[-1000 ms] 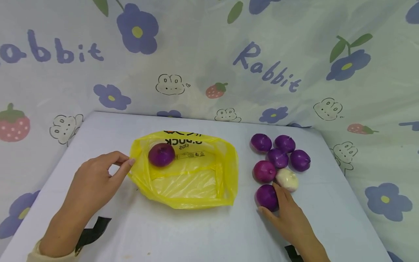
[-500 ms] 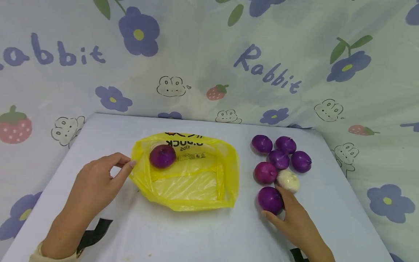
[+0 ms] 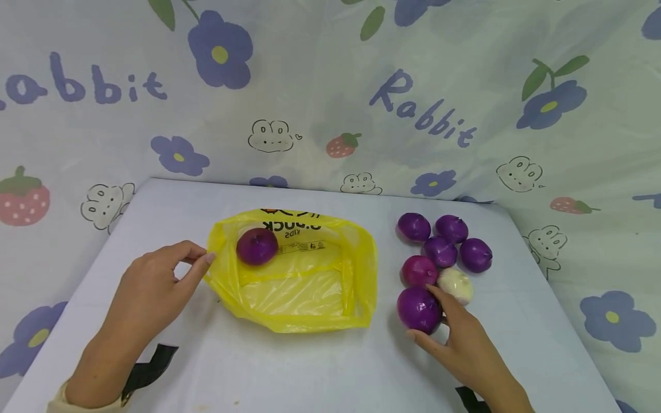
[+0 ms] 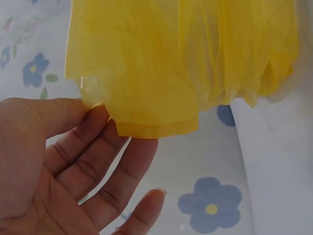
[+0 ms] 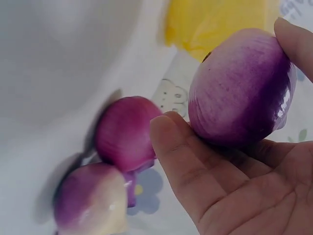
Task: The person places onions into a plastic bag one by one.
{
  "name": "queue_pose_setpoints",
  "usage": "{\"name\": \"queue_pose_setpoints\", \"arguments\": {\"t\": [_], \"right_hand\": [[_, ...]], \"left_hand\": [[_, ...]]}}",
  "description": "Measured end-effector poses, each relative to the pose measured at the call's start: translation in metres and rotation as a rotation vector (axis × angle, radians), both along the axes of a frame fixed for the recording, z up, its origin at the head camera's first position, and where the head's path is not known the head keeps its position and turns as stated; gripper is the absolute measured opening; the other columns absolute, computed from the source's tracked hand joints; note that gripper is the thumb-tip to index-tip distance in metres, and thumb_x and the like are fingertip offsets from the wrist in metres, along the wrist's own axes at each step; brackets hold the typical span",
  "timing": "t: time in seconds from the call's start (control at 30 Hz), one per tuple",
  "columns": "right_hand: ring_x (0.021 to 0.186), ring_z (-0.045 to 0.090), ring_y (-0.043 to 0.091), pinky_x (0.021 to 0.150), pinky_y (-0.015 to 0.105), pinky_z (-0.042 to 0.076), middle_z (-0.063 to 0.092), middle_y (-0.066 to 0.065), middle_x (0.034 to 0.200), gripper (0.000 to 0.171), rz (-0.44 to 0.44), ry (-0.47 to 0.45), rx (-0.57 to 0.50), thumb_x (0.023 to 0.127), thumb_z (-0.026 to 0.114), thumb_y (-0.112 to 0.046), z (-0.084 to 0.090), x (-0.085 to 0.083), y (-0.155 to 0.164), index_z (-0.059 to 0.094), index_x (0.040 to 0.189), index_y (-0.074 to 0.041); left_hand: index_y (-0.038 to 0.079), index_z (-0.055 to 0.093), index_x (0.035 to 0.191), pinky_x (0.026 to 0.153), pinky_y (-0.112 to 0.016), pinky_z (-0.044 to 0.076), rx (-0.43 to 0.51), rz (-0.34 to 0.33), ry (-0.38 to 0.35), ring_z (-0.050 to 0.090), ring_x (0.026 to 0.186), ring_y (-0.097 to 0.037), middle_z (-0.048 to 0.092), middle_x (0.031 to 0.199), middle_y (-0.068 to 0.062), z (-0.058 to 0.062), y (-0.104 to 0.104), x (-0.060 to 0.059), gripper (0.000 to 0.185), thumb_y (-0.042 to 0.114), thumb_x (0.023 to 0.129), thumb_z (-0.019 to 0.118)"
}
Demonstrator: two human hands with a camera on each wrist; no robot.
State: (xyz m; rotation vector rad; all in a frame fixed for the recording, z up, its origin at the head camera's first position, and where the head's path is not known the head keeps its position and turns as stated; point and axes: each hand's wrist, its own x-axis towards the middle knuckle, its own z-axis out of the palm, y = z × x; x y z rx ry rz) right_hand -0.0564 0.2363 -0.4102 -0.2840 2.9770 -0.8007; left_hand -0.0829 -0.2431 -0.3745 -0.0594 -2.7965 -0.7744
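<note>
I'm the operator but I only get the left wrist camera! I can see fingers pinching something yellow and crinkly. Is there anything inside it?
Observer: Yes. The head view shows a purple onion inside the yellow bag.
Operator: Ooh! What's the other hand doing?
Observer: The right hand is holding a second purple onion, outside the bag.
Operator: Are there any more, or is that all?
Observer: There are six more onions grouped on the white table, to the right of the bag in the head view.
</note>
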Motion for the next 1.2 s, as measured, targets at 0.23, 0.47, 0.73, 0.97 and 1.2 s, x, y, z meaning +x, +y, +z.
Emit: {"name": "queue_pose_setpoints", "arguments": {"t": [0.23,0.47,0.73,0.97,1.2], "right_hand": [[0.117,0.067,0.031,0.092,0.050,0.060,0.055,0.013,0.149,0.090,0.032,0.023,0.028,0.085,0.086,-0.050,0.013,0.000,-0.007,0.044,0.155,-0.013],[0.122,0.064,0.028,0.094,0.049,0.059,0.057,0.010,0.147,0.090,0.081,0.058,-0.008,0.083,0.089,-0.044,0.023,-0.003,-0.014,0.044,0.156,-0.017],[0.125,0.061,0.025,0.096,0.048,0.058,0.054,0.005,0.151,0.091,0.144,0.143,-0.025,0.083,0.090,-0.045,0.034,-0.008,-0.024,0.043,0.157,-0.021],[0.131,0.057,0.026,0.099,0.050,0.056,0.054,0.002,0.151,0.091,0.197,0.161,0.001,0.083,0.087,-0.051,0.047,-0.017,-0.039,0.044,0.156,-0.020],[0.131,0.057,0.021,0.102,0.047,0.055,0.055,0.000,0.149,0.091,0.277,0.174,0.009,0.079,0.092,-0.045,0.058,-0.026,-0.055,0.048,0.154,-0.017]], "left_hand": [[0.013,0.076,0.106,0.066,-0.041,0.050,-0.001,-0.001,0.000,0.063,0.079,-0.026,0.077,0.102,-0.007,0.000,0.000,0.000,0.019,0.031,0.103,0.068],[0.013,0.076,0.107,0.067,-0.042,0.052,-0.001,0.000,-0.017,0.064,0.081,-0.028,0.077,0.103,-0.008,0.000,0.001,0.001,0.021,0.032,0.103,0.068],[0.013,0.076,0.105,0.067,-0.042,0.053,-0.004,-0.011,0.002,0.064,0.082,-0.028,0.077,0.101,-0.007,-0.001,0.001,0.002,0.018,0.029,0.102,0.070],[0.012,0.076,0.103,0.066,-0.041,0.052,0.001,-0.020,0.023,0.063,0.079,-0.026,0.077,0.100,-0.007,0.001,0.002,0.002,0.016,0.027,0.101,0.071],[0.013,0.076,0.104,0.066,-0.043,0.051,-0.001,-0.029,0.026,0.063,0.077,-0.025,0.077,0.100,-0.007,0.001,0.002,0.002,0.017,0.028,0.101,0.071]]}}
